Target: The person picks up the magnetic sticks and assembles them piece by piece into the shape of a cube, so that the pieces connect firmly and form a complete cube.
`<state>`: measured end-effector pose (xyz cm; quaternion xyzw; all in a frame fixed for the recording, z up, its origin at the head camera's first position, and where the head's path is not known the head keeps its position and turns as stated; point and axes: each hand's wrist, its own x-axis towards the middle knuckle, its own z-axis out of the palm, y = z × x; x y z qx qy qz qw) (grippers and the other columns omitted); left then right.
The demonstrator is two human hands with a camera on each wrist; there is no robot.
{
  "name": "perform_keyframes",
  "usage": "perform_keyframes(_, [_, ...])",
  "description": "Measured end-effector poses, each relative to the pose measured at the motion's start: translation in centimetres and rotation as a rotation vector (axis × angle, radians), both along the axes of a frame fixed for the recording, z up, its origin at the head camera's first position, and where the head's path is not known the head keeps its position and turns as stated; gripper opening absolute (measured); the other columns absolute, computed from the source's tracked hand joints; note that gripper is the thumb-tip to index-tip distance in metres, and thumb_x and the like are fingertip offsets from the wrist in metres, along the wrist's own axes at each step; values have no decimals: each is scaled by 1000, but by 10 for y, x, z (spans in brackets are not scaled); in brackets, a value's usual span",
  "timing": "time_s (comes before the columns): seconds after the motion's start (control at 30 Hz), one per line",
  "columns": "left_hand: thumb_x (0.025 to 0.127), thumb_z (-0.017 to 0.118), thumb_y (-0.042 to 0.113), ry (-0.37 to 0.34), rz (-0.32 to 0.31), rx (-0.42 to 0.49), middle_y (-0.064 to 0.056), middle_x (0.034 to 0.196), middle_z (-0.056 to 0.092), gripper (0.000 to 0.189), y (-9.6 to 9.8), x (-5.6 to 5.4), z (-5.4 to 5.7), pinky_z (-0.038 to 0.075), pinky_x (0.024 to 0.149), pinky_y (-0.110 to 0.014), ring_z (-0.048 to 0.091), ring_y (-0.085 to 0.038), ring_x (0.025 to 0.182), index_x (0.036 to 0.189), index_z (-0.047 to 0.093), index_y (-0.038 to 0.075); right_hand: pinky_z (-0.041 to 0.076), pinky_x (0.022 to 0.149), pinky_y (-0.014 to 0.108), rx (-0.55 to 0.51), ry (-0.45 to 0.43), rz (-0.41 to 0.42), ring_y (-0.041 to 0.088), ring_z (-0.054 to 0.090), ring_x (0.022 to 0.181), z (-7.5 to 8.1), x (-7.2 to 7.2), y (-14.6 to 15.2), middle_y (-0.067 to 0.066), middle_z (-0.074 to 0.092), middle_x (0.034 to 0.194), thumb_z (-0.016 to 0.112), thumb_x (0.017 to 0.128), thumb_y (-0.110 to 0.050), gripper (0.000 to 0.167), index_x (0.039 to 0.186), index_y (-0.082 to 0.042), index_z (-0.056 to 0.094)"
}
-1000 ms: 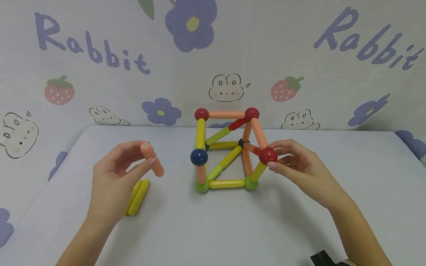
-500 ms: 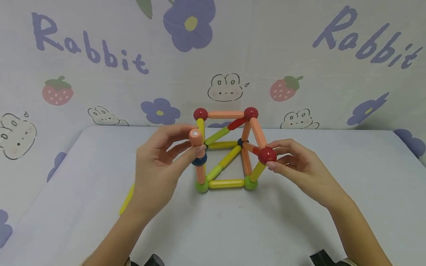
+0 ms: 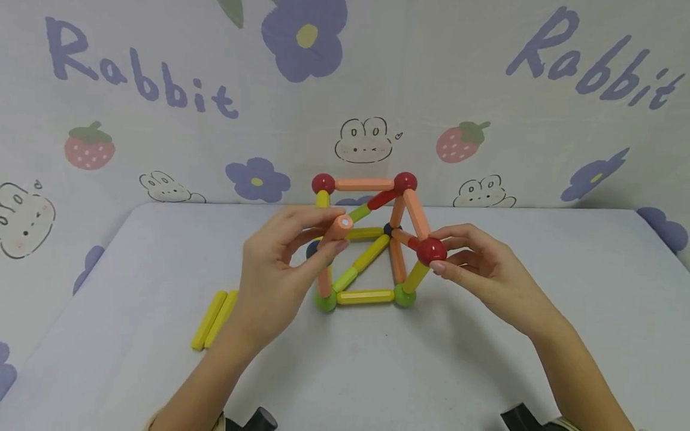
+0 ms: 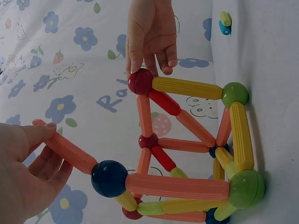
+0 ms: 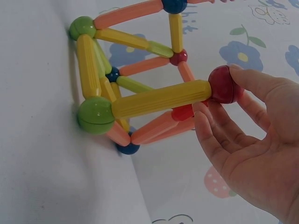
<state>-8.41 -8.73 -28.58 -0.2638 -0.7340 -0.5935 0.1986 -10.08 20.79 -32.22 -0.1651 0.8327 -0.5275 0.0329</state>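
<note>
An open frame of coloured rods and balls stands on the table, with green balls (image 3: 405, 296) at its near base corners. My left hand (image 3: 280, 263) pinches an orange rod (image 4: 72, 151) between thumb and fingers. In the left wrist view that rod's far end touches the dark blue ball (image 4: 109, 178) at the frame's upper near-left corner; in the head view the hand partly hides this ball. My right hand (image 3: 490, 275) holds the red ball (image 3: 431, 251) at the upper near-right corner with thumb and fingertips. A yellow rod (image 5: 161, 99) runs from this ball down to a green one.
Two yellow rods (image 3: 209, 320) lie on the table (image 3: 377, 371) left of the frame, partly behind the left forearm. A printed cloth (image 3: 178, 143) hangs behind the table. In the left wrist view, small green and blue pieces (image 4: 225, 23) lie off to the side.
My left hand has carried the orange rod rightward from beside the yellow rods to the dark blue ball, then tipped its free end to the right. My right hand keeps its hold on the red ball.
</note>
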Motion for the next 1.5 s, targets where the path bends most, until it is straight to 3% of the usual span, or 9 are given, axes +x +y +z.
perform_keyframes(0.13, [89, 80, -7, -45, -17, -46, -10, 115, 76, 35, -6, -6, -4, 58, 101, -33, 73, -17, 109, 123, 74, -2, 59, 88, 23, 4, 4, -2, 24, 70, 104, 0, 0, 1, 13, 66, 128, 70, 102, -11, 39, 140, -13, 61])
perform_keyframes(0.37, [91, 79, -1, -223, -79, -150, -7, 107, 79, 27, -24, -22, -13, 54, 107, -42, 72, -14, 106, 118, 76, 2, 60, 88, 24, 3, 2, 0, 24, 71, 103, 0, -1, 1, 13, 66, 128, 70, 102, -10, 39, 140, -12, 61])
perform_keyframes(0.47, [92, 80, 2, -241, -75, -194, -3, 105, 79, 27, -27, -25, -16, 52, 104, -44, 68, -15, 106, 118, 77, 5, 60, 88, 24, 5, -2, -1, 25, 71, 104, 0, -1, 1, 13, 66, 128, 70, 102, -11, 40, 140, -12, 60])
perform_keyframes(0.8, [88, 86, 12, -35, 5, -357, -2, 106, 73, 34, -12, -25, -32, 42, 87, -40, 49, -22, 108, 121, 81, 11, 59, 88, 22, 1, 4, -4, 21, 71, 102, 0, 0, -1, 13, 66, 127, 70, 102, -10, 39, 140, -13, 61])
perform_keyframes(1.03, [87, 87, 19, 94, 89, -477, -5, 109, 71, 35, 1, -22, -42, 37, 99, -54, 47, -27, 111, 120, 81, 10, 59, 88, 23, -10, 11, -1, 21, 72, 100, -1, 1, -4, 12, 66, 124, 70, 102, -9, 39, 140, -13, 61])
perform_keyframes(1.27, [87, 88, 20, 169, 176, -513, -4, 107, 72, 31, 12, -21, -48, 39, 97, -55, 49, -28, 110, 115, 82, 8, 59, 87, 22, -44, 31, 15, 21, 72, 96, -2, 2, -9, 12, 67, 122, 70, 101, -6, 39, 139, -13, 62])
perform_keyframes(1.5, [87, 88, 20, 170, 207, -523, -4, 107, 72, 31, 14, -20, -49, 39, 97, -54, 50, -28, 111, 115, 82, 9, 59, 86, 22, -40, 36, 16, 20, 72, 95, -2, 3, -11, 12, 67, 121, 70, 101, -6, 40, 139, -13, 62])
